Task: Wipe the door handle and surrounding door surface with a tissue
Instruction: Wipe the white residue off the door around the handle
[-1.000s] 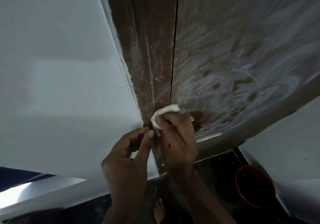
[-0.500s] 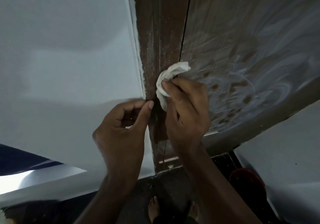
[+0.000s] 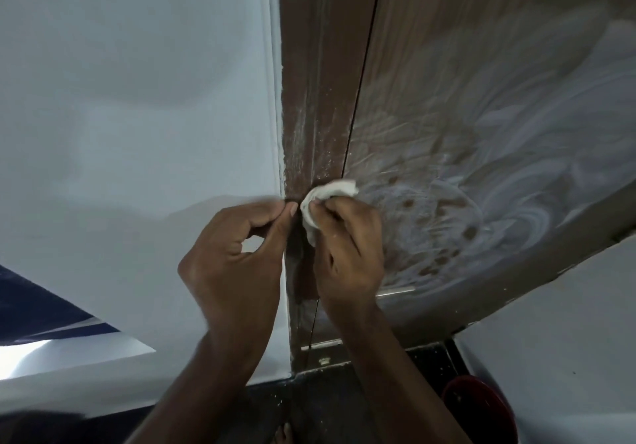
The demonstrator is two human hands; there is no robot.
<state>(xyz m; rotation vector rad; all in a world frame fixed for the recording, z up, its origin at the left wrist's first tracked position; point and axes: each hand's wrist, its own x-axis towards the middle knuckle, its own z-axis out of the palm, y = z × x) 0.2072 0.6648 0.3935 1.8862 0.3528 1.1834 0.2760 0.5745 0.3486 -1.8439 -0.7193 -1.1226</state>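
Tissue (image 3: 328,196) white, crumpled, pinched by right hand (image 3: 347,254) against streaked door (image 3: 481,127).

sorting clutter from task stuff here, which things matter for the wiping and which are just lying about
In use: tissue gripped by right hand; smeared brown door; left hand alongside.
Lying about: red bucket on the floor; white wall.

- The dark, speckled floor (image 3: 344,405) runs along the bottom, at about 6 o'clock.
- A red bucket (image 3: 481,409) stands on it at 5 o'clock.
- A bare foot (image 3: 283,435) rests on it at 6 o'clock.
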